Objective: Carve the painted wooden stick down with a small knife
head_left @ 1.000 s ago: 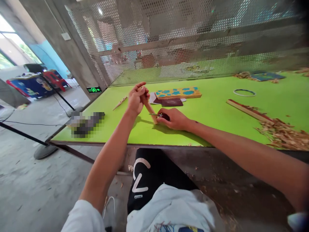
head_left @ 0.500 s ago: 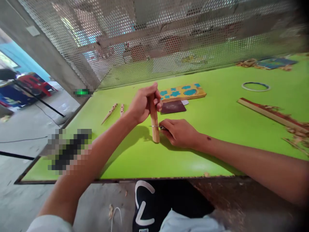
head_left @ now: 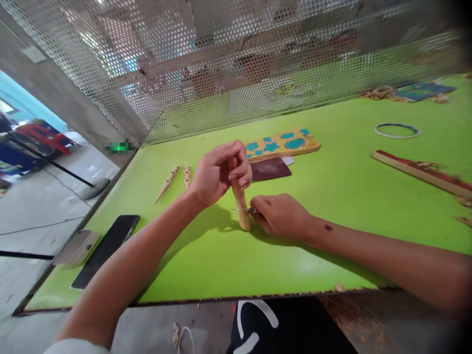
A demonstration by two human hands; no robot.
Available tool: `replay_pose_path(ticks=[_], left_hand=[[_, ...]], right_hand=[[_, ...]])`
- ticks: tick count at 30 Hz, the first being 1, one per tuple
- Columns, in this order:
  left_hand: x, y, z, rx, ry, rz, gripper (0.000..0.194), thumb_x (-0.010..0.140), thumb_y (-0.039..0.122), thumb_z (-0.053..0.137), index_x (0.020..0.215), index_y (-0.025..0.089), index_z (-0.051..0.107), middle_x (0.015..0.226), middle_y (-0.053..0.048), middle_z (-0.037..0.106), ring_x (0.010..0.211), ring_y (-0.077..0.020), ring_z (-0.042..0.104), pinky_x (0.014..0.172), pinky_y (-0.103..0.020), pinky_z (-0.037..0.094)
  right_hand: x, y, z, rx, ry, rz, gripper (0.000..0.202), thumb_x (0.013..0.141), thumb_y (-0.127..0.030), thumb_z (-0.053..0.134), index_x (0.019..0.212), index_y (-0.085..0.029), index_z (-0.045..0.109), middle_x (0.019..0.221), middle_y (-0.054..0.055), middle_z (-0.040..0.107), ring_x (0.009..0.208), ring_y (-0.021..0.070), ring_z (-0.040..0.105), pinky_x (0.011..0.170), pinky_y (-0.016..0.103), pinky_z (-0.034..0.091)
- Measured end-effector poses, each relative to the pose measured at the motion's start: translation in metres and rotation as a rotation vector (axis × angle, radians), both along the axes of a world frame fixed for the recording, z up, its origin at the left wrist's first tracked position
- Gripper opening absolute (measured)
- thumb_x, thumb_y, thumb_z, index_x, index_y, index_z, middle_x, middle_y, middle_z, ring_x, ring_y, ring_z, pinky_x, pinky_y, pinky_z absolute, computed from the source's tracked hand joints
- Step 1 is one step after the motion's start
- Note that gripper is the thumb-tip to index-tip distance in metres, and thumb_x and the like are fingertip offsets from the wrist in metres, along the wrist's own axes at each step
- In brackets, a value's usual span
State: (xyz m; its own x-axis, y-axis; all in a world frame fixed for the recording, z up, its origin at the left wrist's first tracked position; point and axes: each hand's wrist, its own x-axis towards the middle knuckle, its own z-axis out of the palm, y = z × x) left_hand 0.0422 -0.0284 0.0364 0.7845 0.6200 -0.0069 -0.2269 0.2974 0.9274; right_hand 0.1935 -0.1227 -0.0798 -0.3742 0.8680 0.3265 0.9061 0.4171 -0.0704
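Hands (head_left: 250,194) gripping wooden stick (head_left: 241,209), knife (head_left: 251,210) against it

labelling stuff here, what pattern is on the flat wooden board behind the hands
Blue-green flower-like shapes on yellow, clearest in the current head view

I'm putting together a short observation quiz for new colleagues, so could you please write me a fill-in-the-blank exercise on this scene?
The left hand grips a stick made of ____.
The right hand holds a thin blade across the stick's ____ part.
The small carved sticks lying beyond the left forearm number ____.
The tabletop is ____ in colour.

Missing words: wood; lower; two; green
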Motion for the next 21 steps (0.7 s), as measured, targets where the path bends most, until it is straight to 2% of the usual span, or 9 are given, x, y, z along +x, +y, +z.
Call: replay_pose_path(ticks=[2, 4, 7, 12, 18, 21], left_hand=[[-0.002, 0.006, -0.002, 0.073, -0.034, -0.012, 0.006, 0.088, 0.019, 0.050, 0.086, 0.018, 0.056, 0.051, 0.003, 0.045, 0.057, -0.0180, 0.062, 0.064, -0.030, 0.052], [-0.005, 0.010, -0.003, 0.134, -0.056, -0.017, 0.013, 0.082, 0.015, 0.050, 0.093, 0.017, 0.058, 0.059, -0.001, 0.057, 0.069, -0.0209, 0.068, 0.074, -0.035, 0.054], [-0.009, 0.008, -0.003, 0.188, -0.078, -0.017, 0.019, 0.077, 0.012, 0.050, 0.094, 0.016, 0.059, 0.072, -0.006, 0.067, 0.079, -0.0233, 0.070, 0.079, -0.038, 0.053], [-0.005, -0.004, -0.006, 0.261, -0.101, 0.000, 0.015, 0.078, 0.014, 0.049, 0.089, 0.016, 0.059, 0.072, -0.006, 0.067, 0.084, -0.0252, 0.071, 0.080, -0.040, 0.053], [0.003, -0.009, -0.010, 0.391, -0.071, 0.036, 0.013, 0.085, 0.022, 0.051, 0.093, 0.016, 0.060, 0.076, -0.007, 0.070, 0.083, -0.0234, 0.072, 0.082, -0.039, 0.055], [0.004, -0.011, -0.010, 0.386, -0.033, 0.072, 0.013, 0.085, 0.023, 0.052, 0.094, 0.017, 0.058, 0.074, -0.005, 0.069, 0.084, -0.0230, 0.072, 0.084, -0.040, 0.056]], right_hand=[[0.000, 0.001, 0.001, -0.015, -0.010, -0.015, 0.018, 0.095, -0.026, 0.045, 0.094, -0.017, 0.060, 0.079, 0.006, 0.068, 0.062, 0.0154, 0.051, 0.058, 0.034, 0.011], [0.000, 0.002, 0.003, -0.033, -0.023, 0.000, 0.019, 0.096, -0.026, 0.044, 0.096, -0.017, 0.061, 0.082, 0.006, 0.069, 0.064, 0.0159, 0.052, 0.058, 0.035, 0.011], [-0.003, 0.002, 0.008, -0.060, -0.021, 0.036, 0.023, 0.099, -0.028, 0.041, 0.098, -0.017, 0.061, 0.087, 0.007, 0.071, 0.067, 0.0167, 0.055, 0.058, 0.035, 0.011], [-0.004, 0.000, 0.011, -0.081, -0.004, 0.029, 0.027, 0.102, -0.029, 0.037, 0.101, -0.017, 0.062, 0.090, 0.006, 0.072, 0.067, 0.0167, 0.056, 0.057, 0.035, 0.011], [-0.003, -0.001, 0.010, -0.027, -0.013, 0.025, 0.029, 0.101, -0.029, 0.036, 0.104, -0.017, 0.062, 0.092, 0.007, 0.072, 0.065, 0.0170, 0.057, 0.056, 0.035, 0.012], [-0.003, -0.002, 0.015, -0.004, -0.055, 0.002, 0.028, 0.100, -0.027, 0.037, 0.106, -0.017, 0.062, 0.092, 0.009, 0.072, 0.064, 0.0179, 0.058, 0.055, 0.033, 0.015]])
